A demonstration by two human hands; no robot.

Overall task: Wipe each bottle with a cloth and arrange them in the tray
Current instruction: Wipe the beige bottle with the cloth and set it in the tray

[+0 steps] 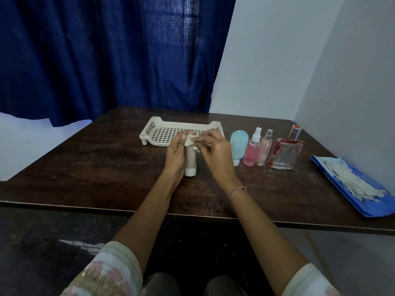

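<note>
A beige tube bottle (190,162) stands cap-down on the dark table (106,167), in front of the cream slotted tray (162,130). My left hand (176,155) grips the tube's side. My right hand (215,154) pinches a small white cloth (190,141) against the tube's upper end. To the right stand a light blue bottle (239,144), a pink spray bottle (252,149), a slimmer pale pink spray bottle (264,148) and a square glass perfume bottle (285,152) with red marks. No bottles are in the tray.
A blue pack with several white cloths (354,184) lies at the table's right edge. A blue curtain (106,60) hangs behind the table and a white wall (342,82) closes the right side. The table's front edge runs under my forearms.
</note>
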